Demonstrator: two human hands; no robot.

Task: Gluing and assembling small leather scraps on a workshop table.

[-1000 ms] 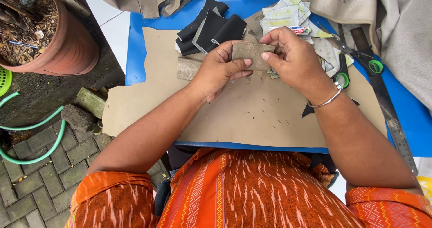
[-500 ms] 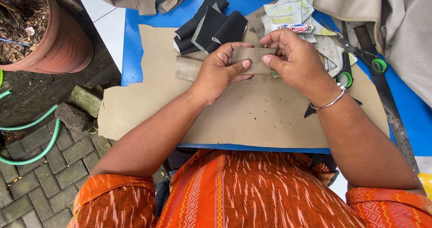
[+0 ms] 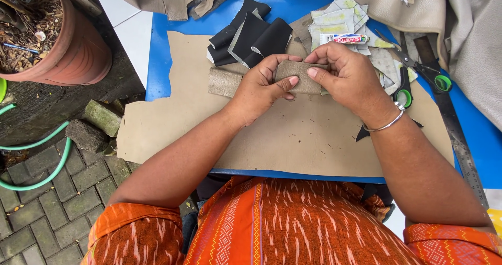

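Nearest the camera is the person's orange patterned top [image 3: 293, 223], and from it both bare forearms run forward over the edge of the blue counter [image 3: 157, 61]. A large tan sheet [image 3: 172, 123] covers most of the counter in front of the person, and the work is done above it.

The left hand [image 3: 261, 84] and the right hand [image 3: 348, 76] meet over the middle of that sheet and together pinch a small strip of grey-brown leather [image 3: 299, 76]. Both hands are closed on it: each thumb presses on the near face, and the fingers curl over the top edge behind it. The strip's long axis runs left to right, across the person's view, so each hand has one end. It is held between the two hands, roughly level, and neither hand is plainly nearer to it. A silver bangle [image 3: 384, 125] circles the right wrist.

Just left of the left hand, a second piece of similar textured leather [image 3: 225, 82] lies on the sheet. Beyond the hands lie black leather offcuts [image 3: 251, 35], and to their right a heap of pale cut scraps [image 3: 340, 19] with a small tube [image 3: 342, 38] on top. Green-handled scissors [image 3: 418, 71] rest near the right hand, and a metal ruler [image 3: 460, 144] runs down the right edge. Beige fabric [image 3: 397, 6] is piled at the far side. Off the counter, far left, stand a terracotta pot [image 3: 73, 50] and a green hose [image 3: 42, 155] on paving.
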